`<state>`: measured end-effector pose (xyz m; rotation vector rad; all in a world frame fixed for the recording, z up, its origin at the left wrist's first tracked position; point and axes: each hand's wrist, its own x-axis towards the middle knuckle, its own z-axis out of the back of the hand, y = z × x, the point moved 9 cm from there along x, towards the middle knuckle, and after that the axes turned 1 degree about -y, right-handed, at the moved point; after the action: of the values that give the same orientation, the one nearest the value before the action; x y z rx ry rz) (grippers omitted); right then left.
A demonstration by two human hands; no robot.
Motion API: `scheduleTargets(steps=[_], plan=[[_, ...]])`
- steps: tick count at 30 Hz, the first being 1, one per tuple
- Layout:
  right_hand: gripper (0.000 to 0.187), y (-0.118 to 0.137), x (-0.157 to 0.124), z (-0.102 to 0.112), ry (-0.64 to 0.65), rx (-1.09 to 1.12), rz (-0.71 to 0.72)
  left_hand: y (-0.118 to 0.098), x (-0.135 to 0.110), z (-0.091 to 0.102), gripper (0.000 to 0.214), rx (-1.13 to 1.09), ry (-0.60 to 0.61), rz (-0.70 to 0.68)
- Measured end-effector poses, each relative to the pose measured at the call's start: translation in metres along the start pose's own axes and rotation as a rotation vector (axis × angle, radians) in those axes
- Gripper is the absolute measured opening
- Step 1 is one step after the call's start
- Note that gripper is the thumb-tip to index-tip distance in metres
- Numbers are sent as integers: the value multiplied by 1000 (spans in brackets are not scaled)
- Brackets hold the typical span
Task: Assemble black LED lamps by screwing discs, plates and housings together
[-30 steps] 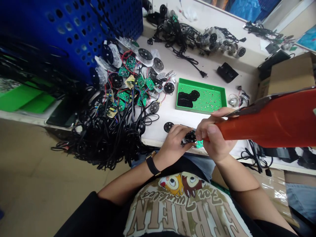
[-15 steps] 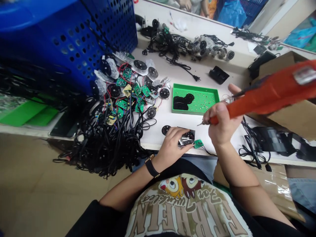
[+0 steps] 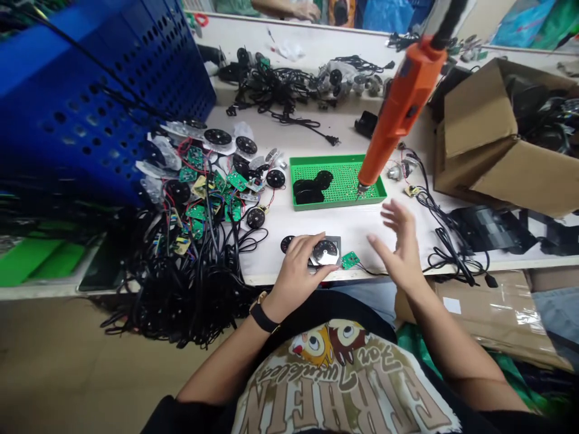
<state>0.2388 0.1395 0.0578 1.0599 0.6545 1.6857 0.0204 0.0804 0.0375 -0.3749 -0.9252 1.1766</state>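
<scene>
White bench (image 3: 307,223), wired parts around: unit (image 3: 326,251) hand-held, driver (image 3: 393,114) hanging unheld.

Clock positions are taken from the unit, which rests at the bench's near edge; left hand (image 3: 301,262) grasps it from 9 o'clock, thumb on the near side, fingers on the far side. Right hand (image 3: 400,244), at 3 o'clock, is raised with fingers spread and holds nothing. Board (image 3: 350,260) lies just beside the unit at 3 o'clock; tray (image 3: 316,207) stands at 12, pile (image 3: 217,199) at 10, carton (image 3: 479,108) at 2. Driver tip is at 1 o'clock, by the tray's near edge. Judged step: steadying the unit, with driver work paused or finished; which, cannot be told. Next move likely calls for a firm left grip and right-hand clearance from the driver tip.
</scene>
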Motion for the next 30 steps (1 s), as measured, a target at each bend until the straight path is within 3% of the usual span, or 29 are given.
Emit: scheduleTargets(steps=[5, 8, 11, 15, 18, 21, 24, 27, 30], plan=[[51, -16, -50, -22, 531, -143, -109, 9, 0, 7, 61, -87, -51, 105], [40, -15, -60, -17, 604, -266, 10, 11, 1, 18, 60, -267, -153, 199], [27, -18, -56, 1, 486, -450, 122, -1, 6, 37, 58, -441, -284, 180], [17, -29, -46, 46, 185, -622, 87, -20, 15, 70, 50, -649, -439, 110], [17, -29, -44, 80, -30, -630, 71, -30, 13, 98, 50, -685, -547, 49], [24, -31, -34, 104, -133, -363, 14, -40, 12, 109, 62, -588, -512, 18], [31, -40, -12, 119, -217, 53, -116, -50, 14, 104, 66, -521, -414, 4], [50, -45, 12, 103, -95, 469, -282, -59, 18, 96, 62, -461, -366, -7], [56, -32, 16, 75, 80, 790, -392, -58, 18, 92, 60, -410, -368, 33]])
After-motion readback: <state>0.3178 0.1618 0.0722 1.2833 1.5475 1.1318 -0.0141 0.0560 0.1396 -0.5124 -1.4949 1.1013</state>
